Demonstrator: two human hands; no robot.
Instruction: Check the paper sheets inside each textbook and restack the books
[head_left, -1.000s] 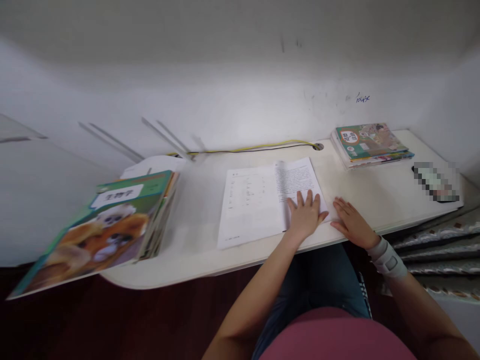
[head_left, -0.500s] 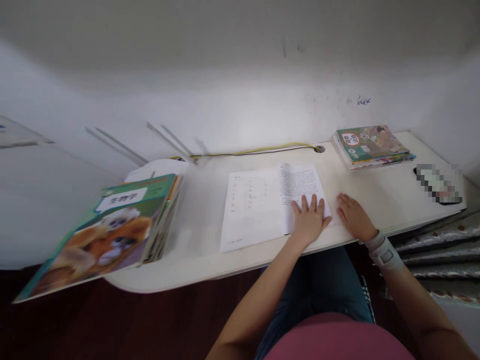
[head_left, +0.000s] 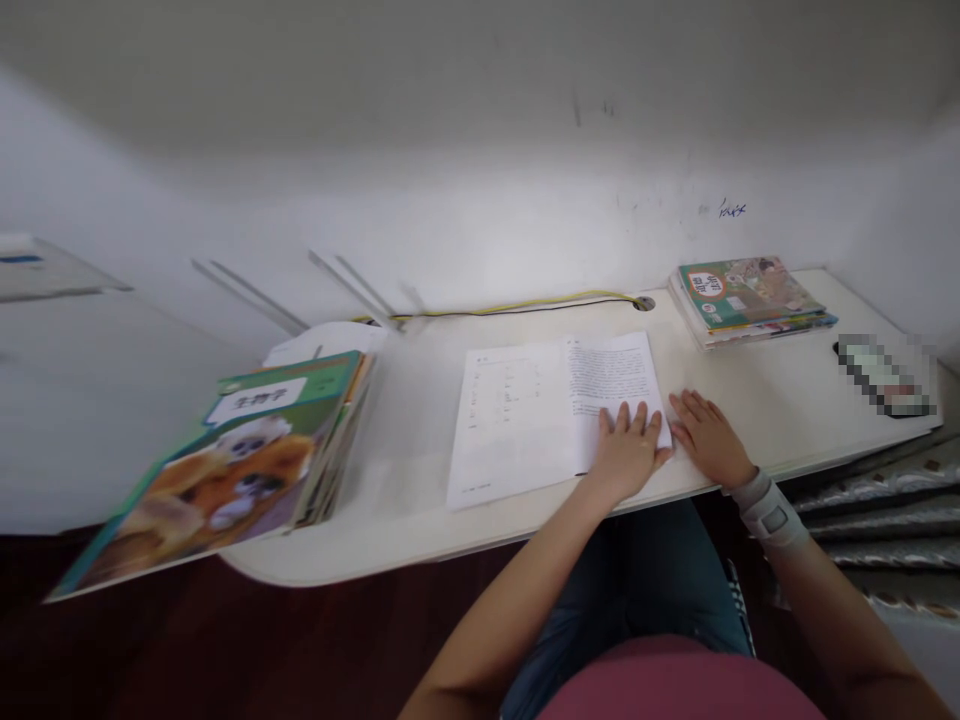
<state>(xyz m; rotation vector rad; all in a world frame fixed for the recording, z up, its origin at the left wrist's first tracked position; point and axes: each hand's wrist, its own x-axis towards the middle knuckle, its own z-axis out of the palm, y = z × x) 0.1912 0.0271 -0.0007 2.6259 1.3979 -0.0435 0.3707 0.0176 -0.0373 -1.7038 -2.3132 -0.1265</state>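
An open book (head_left: 517,420) lies flat on the white desk (head_left: 405,440), its right page filled with lines of print and its left page mostly blank with short entries. My left hand (head_left: 628,448) rests spread over the lower part of the right page and covers some of the text. Just beyond the book's right edge, my right hand (head_left: 709,438) lies flat on the desk, fingers stretched out and holding nothing. A pale band with a rectangular face (head_left: 772,515) circles the right wrist.
To the left, a stack of books (head_left: 247,440) with animals on the top cover overhangs the desk edge. Another book stack (head_left: 754,300) stands at the back right, near a blurred-out phone (head_left: 885,378). A yellow cable (head_left: 525,303) runs along the wall to a hole (head_left: 643,303).
The whole view has shifted slightly, with the desk appearing a little further right. The right page lies flatter than before, and my left hand remains spread on it.
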